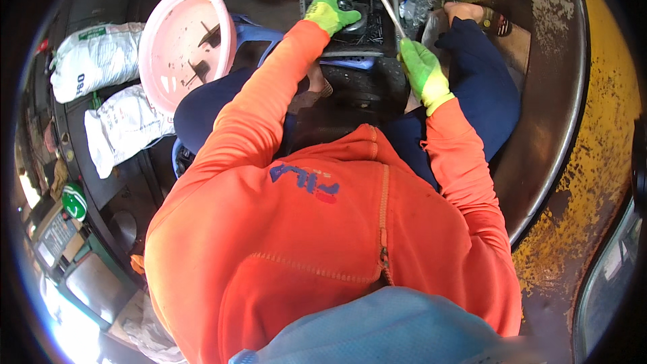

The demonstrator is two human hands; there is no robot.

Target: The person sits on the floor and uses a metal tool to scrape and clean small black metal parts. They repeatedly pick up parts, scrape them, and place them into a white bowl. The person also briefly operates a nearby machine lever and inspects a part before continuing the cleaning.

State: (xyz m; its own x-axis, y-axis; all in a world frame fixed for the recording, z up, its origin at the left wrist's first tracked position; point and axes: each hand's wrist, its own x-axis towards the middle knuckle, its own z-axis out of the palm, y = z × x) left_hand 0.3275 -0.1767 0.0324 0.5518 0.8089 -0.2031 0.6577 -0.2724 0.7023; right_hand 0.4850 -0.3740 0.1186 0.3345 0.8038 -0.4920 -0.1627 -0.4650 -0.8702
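Gripping a dark rounded part (pixel 360 21) in the left hand (pixel 328 13) here, with gloved fingers curled snugly about it, inside the square dark tray (pixel 350 52), around the middle and short of the near edge! And over on the right, clasping a hooked metal rod (pixel 389 5) in the right hand (pixel 422 71), with fingers wrapped tight just outside the near right corner. Slanting the rod across the right edge, with its bent tip toward the far edge; cannot tell whether touching anything. Spotting small dark pieces (pixel 377 32) strewn inside, by the right edge.
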